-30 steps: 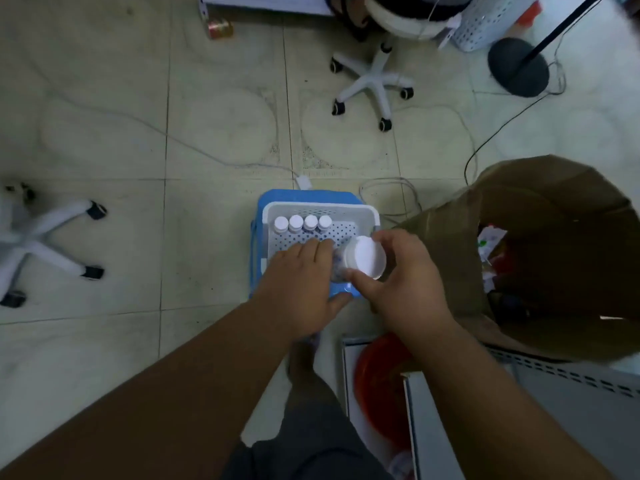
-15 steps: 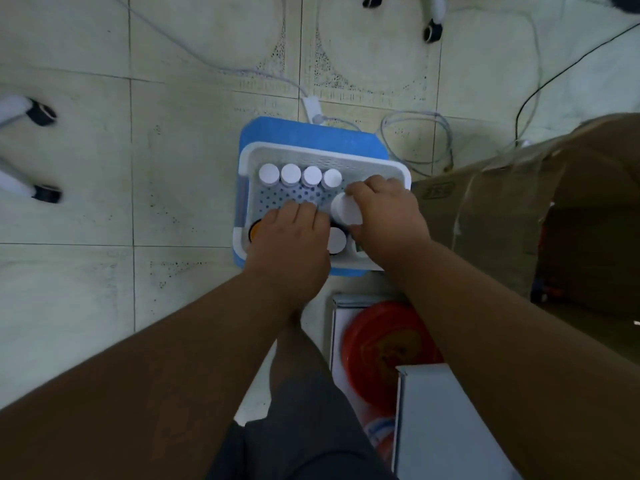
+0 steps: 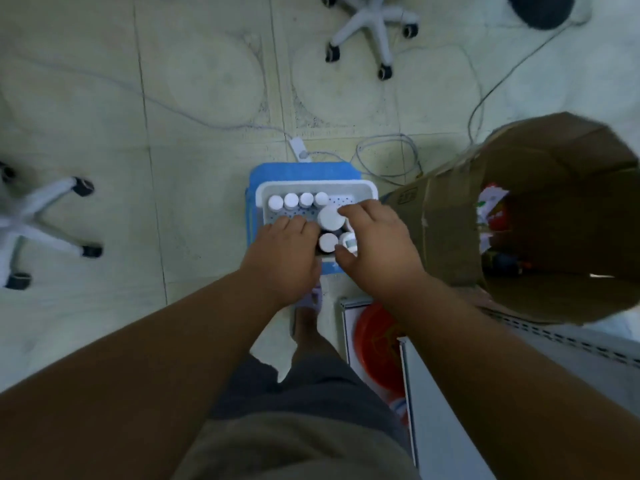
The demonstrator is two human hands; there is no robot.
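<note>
A white perforated basket [image 3: 367,188] sits on a blue stool [image 3: 301,169] on the tiled floor. Several small white-capped bottles [image 3: 298,200] stand in a row along its far side. My right hand [image 3: 377,244] holds a larger white-capped bottle [image 3: 331,218] inside the basket, fingers over its far side and thumb near two more capped bottles [image 3: 329,241] in the near part. My left hand [image 3: 282,258] lies palm down over the basket's near left, fingers bent onto the contents; what it covers is hidden.
An open brown cardboard box [image 3: 540,216] with mixed items stands right of the stool. White cables [image 3: 384,157] lie behind it. Office chair bases stand at far centre [image 3: 370,29] and left [image 3: 38,230]. A red disc [image 3: 377,348] in a white box lies near my feet.
The right hand brought the large capped bottle from above the basket's near edge down into the basket. The left hand stayed over the near left. The camera view shifted.
</note>
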